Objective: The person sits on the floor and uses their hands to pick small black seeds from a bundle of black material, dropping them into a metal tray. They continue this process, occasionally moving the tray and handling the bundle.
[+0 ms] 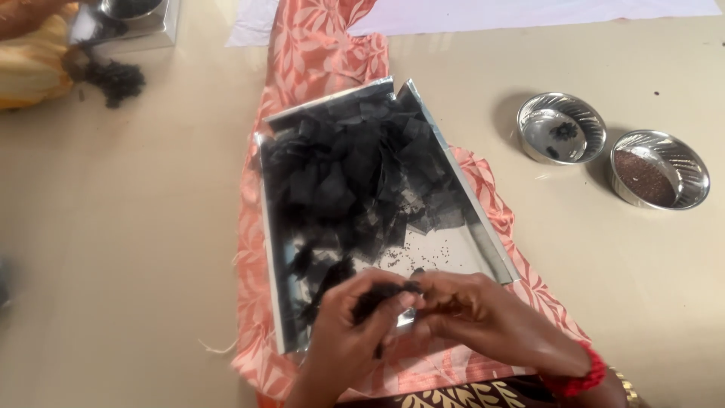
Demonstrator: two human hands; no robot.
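Note:
A shiny metal tray (483, 238) lies on an orange patterned cloth (313, 53), filled with several small squares of black net fabric (355, 170). Tiny dark seeds are scattered on its bare near end. Over the tray's near edge, my left hand (351, 332) and my right hand (483, 313) meet, fingertips together. Between them they pinch a small bunched piece of black net (377, 295). A red band circles my right wrist.
Two steel bowls stand at the right: one (561, 127) nearly bare with a few dark bits, the other (659, 169) holding brown seeds. At the top left are another steel container (136, 19), a clump of black net (117, 79) and someone's orange-yellow clothing (30, 60).

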